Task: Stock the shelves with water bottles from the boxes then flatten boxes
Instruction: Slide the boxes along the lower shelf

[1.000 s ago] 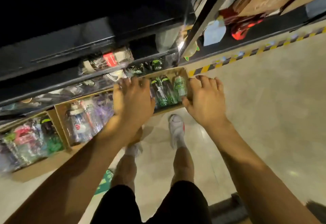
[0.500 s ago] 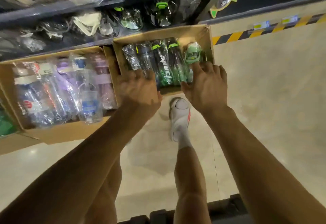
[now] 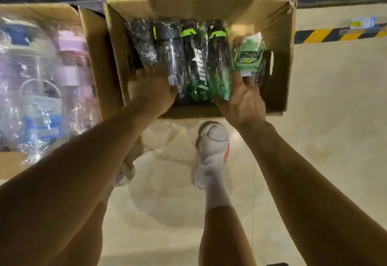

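Just left of the open brown cardboard box [image 3: 280,35], touching its side wall, stands a second cardboard carton [image 3: 92,41] packed with clear, purple-capped and blue-labelled bottles [image 3: 41,98], all blurred.

Inside the open box, five plastic-wrapped water bottles lie side by side, caps toward its far wall. The left hand [image 3: 150,89] reaches over the box's near wall at the left end of the row. It rests back-up over the near ends of the dark speckled wrapped bottle [image 3: 142,43] and the smoky clear bottle with a lime strip [image 3: 169,52]. Its fingers point down into the box with their tips hidden, so whether they grip either bottle cannot be told.

In the middle of the box lie the green-and-black bottle with white lettering [image 3: 195,66] and a matching green-and-black bottle [image 3: 218,62].

The right hand [image 3: 243,96] comes over the near wall right of these. Its thumb lies at the matching bottle's base, and its fingers [image 3: 237,77] stretch slightly apart into the gap toward the pale green wrapped bottle [image 3: 249,56], which lies against the box's right wall. Whether they close on anything cannot be told.

Below the box's near wall a white shoe with an orange stripe [image 3: 211,148] stands on the beige floor [image 3: 324,140]. Right of the box runs a strip of yellow-and-black hazard tape [image 3: 335,35].
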### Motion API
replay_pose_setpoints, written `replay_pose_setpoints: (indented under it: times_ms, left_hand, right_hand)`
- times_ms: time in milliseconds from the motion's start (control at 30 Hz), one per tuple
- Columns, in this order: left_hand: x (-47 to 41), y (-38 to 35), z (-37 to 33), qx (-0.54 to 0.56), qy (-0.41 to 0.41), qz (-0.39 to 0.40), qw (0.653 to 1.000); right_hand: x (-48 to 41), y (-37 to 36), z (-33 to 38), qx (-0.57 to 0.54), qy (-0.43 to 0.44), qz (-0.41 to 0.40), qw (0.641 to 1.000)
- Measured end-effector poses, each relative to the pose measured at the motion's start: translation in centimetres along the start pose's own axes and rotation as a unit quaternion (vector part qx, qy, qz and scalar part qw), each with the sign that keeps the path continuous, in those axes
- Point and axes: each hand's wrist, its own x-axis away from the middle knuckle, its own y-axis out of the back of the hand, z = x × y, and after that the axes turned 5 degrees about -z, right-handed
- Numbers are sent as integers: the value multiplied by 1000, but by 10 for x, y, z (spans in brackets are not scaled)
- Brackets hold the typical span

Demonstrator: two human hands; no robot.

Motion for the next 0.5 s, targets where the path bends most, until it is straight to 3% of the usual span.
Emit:
replay_pose_setpoints:
  times_ms: [133, 233, 333, 500]
  left_hand:
    - [-30, -37, 2, 158, 58, -13, 986]
    - [-44, -61, -1, 263, 85, -18, 961]
    - [-57, -73, -7, 312, 117, -21, 943]
    - [-78, -74, -30, 352, 194, -3, 916]
  right_hand:
    - [-40, -25, -6, -9, -20, -19, 1000]
    - [-70, -41, -9, -62, -68, 9, 996]
    - [-89, -62, -14, -146, -133, 33, 980]
    - [-105, -87, -23, -124, -176, 38, 976]
